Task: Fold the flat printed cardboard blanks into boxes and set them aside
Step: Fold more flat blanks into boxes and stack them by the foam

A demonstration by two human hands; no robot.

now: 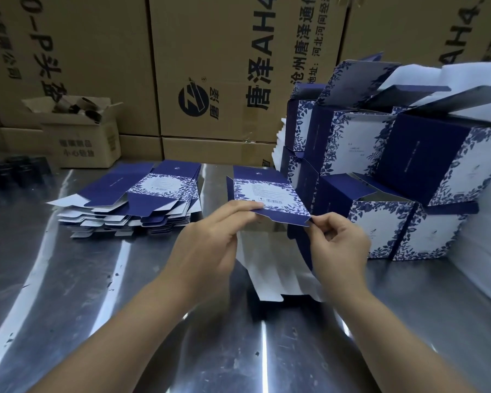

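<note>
A flat blue-and-white printed blank (262, 191) is held above the steel table in front of me. My left hand (210, 245) pinches its near edge beside the barcode. My right hand (338, 245) pinches the blank's near right corner flap. The blank's white inner side hangs down below my hands. A stack of flat blanks (136, 199) lies on the table to the left. Folded boxes (394, 177) with open lids are piled at the right.
The shiny steel table (97, 293) spreads around my arms. Large brown shipping cartons (210, 66) form a wall at the back. A small open carton (82, 137) with tubes stands at the back left. Dark items (12, 168) sit at the far left edge.
</note>
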